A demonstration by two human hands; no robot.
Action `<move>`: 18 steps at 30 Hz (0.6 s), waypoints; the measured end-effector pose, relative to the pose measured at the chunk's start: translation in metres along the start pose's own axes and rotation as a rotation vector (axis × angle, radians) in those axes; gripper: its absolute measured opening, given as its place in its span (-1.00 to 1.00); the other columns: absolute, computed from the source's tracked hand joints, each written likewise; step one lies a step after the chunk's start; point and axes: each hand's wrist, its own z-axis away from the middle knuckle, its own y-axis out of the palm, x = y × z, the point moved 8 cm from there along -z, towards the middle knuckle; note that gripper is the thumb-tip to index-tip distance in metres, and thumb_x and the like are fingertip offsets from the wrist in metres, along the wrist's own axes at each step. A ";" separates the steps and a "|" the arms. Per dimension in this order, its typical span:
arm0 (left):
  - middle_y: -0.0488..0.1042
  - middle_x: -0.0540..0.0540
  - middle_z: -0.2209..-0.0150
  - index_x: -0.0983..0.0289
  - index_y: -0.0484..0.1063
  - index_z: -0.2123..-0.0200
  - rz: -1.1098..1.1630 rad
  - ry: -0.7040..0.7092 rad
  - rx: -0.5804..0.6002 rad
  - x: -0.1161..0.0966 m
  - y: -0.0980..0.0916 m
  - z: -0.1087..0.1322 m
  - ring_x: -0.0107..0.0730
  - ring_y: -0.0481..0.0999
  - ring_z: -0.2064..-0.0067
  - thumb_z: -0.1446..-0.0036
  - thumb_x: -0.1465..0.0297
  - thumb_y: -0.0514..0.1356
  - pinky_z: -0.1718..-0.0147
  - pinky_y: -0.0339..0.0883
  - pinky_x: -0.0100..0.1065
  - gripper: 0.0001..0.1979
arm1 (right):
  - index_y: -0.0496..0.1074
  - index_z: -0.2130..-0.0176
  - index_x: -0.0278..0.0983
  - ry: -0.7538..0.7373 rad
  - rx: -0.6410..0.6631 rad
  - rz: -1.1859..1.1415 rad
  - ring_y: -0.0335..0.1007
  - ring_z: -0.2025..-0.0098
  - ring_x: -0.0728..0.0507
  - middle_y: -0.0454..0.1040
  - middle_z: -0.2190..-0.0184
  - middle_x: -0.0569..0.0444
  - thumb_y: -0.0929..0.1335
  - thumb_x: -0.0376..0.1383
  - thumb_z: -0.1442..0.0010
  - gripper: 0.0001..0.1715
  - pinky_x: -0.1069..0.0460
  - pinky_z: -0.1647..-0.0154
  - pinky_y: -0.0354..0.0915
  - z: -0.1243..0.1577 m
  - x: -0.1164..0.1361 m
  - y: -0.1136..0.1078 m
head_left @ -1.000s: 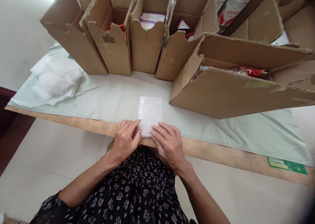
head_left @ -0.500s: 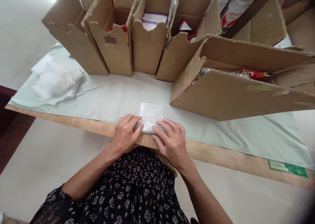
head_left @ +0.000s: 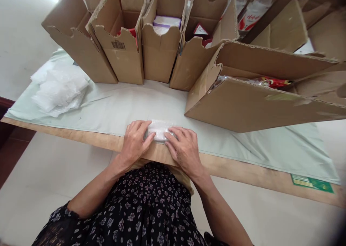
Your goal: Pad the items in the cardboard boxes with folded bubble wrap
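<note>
A small piece of bubble wrap (head_left: 159,126), clear and whitish, lies folded into a narrow strip near the table's front edge. My left hand (head_left: 135,139) grips its left end, thumb on the near side and fingers over the top. At the right end, the fingers and thumb of my right hand (head_left: 184,146) close on the strip in the same way. Whether anything is wrapped inside cannot be seen. Far to the left on the cloth sits a loose pile of bubble wrap pieces (head_left: 58,89).
Several open cardboard boxes (head_left: 159,58) stand in a row along the back, with packets and cartons inside. A larger long box (head_left: 243,105) fills the right side. Pale green cloth (head_left: 116,101) covers the wooden table (head_left: 89,137). A green label (head_left: 312,183) is at the front right edge.
The bubble wrap has gone from a flat square to a shorter, narrower strip, its far edge now nearer to me. Both hands stay at its ends and have shifted slightly.
</note>
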 end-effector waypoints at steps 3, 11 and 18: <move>0.59 0.18 0.12 0.29 0.49 -0.09 0.241 -0.188 -0.065 0.009 -0.011 0.014 -0.20 0.58 0.11 -0.32 0.30 0.24 0.07 0.52 -0.14 -0.68 | 0.59 -0.01 -0.16 0.111 -0.084 -0.103 0.53 0.02 -0.24 0.66 0.08 -0.01 0.35 -0.32 -0.41 -0.75 -0.18 -0.06 0.33 -0.006 -0.013 -0.002; 0.67 0.19 0.02 0.26 0.51 -0.06 0.913 -0.483 0.243 -0.018 0.023 0.030 -0.19 0.67 -0.01 -0.32 0.25 0.25 -0.05 0.56 -0.18 -0.68 | 0.59 0.09 -0.15 0.337 0.019 -0.602 0.57 0.10 -0.15 0.67 0.16 0.07 0.36 -0.28 -0.39 -0.82 -0.09 0.00 0.44 0.016 -0.011 -0.006; 0.62 0.06 0.27 0.20 0.55 0.14 0.564 0.013 0.240 -0.078 0.020 0.005 -0.29 0.61 0.23 -0.20 0.51 0.22 0.24 0.53 -0.31 -0.81 | 0.28 -0.35 -0.19 0.209 0.062 -0.557 0.54 -0.06 -0.17 0.48 -0.22 -0.12 0.48 -0.03 -0.28 -0.22 -0.06 -0.07 0.49 0.029 -0.022 -0.065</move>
